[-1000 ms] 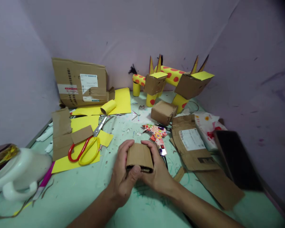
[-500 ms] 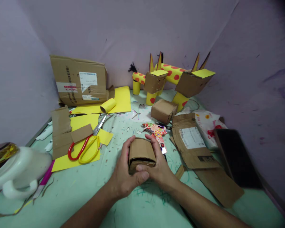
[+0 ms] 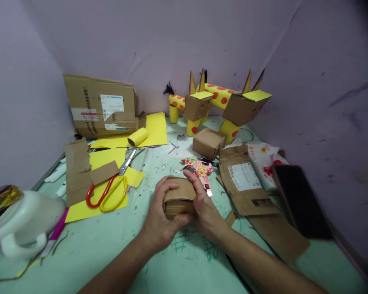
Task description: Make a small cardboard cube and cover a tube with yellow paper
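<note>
A small brown cardboard box [image 3: 180, 191] is held between both hands over the near middle of the table, its top slightly curved. My left hand [image 3: 161, 216] wraps its left side, with the thumb along the lower front. On the other side my right hand [image 3: 207, 208] presses against the box, fingers reaching up beside the top. Just beyond lies a glue gun [image 3: 202, 169] with a flowered pattern, partly behind the right fingers. Red-and-yellow-handled scissors [image 3: 110, 190] rest to the left on yellow paper [image 3: 112, 157].
Two giraffe-like figures [image 3: 198, 107] with cardboard heads stand at the back, near another small box [image 3: 209, 143]. A large carton [image 3: 104, 108] leans back left. Flattened cardboard [image 3: 243, 188] and a black phone [image 3: 302, 200] lie right. A white mug [image 3: 27, 220] sits at left.
My right thumb has moved from the box's front to its right side. The top panel now sits closer over the front, and the dark gap there has narrowed. The view shifted slightly.
</note>
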The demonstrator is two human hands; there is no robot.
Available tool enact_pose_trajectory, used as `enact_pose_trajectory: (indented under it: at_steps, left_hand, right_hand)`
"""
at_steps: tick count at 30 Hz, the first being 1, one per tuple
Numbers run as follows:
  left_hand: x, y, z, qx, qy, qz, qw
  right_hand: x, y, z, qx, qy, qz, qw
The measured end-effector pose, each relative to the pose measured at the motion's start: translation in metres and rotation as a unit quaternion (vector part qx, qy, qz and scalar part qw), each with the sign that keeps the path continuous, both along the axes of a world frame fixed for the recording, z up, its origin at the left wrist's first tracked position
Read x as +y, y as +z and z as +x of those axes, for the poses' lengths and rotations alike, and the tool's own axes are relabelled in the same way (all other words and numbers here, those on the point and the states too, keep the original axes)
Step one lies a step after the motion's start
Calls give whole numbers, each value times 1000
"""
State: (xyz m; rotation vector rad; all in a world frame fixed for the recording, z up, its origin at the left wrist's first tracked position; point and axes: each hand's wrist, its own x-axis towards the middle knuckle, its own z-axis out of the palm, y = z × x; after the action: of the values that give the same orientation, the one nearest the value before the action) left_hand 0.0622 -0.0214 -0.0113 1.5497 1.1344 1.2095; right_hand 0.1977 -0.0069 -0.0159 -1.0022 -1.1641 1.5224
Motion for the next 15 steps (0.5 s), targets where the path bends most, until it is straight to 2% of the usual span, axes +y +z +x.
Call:
enact_pose_trajectory:
  at_steps: [7,11,15]
  left_hand:
    - [-2,6,3,-77,-11,-35,996]
    - [-5,7,4,-179,-10,-70,981]
    - [-6,7,8,-220,18,-89,971]
  right_hand:
    - [-8,10,-3,85,8,-72,994]
    - [-9,10,-2,64,-8,-51,997]
    - [-11,10,-3,58,-8,-39,998]
